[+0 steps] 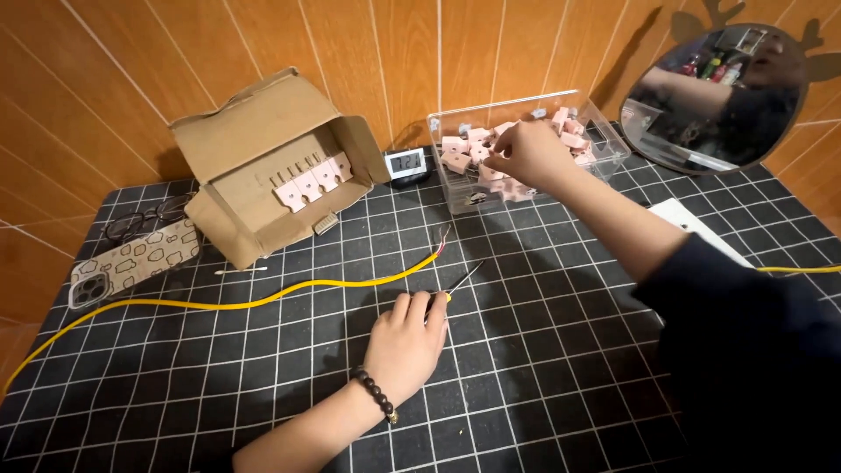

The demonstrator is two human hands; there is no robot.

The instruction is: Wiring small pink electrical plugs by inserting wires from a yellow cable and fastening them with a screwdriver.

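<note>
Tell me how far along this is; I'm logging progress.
Done: four pink parts stand in a row in the cardboard box. In hand: the right hand reaches into the clear bin of pink parts, while the left hand rests on a screwdriver. Left: the yellow cable lies loose with bare wire ends, joined to nothing, and the bin holds many parts.

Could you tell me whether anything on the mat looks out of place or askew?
Little stands out. The cardboard box lies tipped on its side, flaps open, with pink parts showing inside. The yellow cable snakes loosely across the mat, its bare end near the screwdriver under the left hand. The right hand reaches into the clear bin.
</note>
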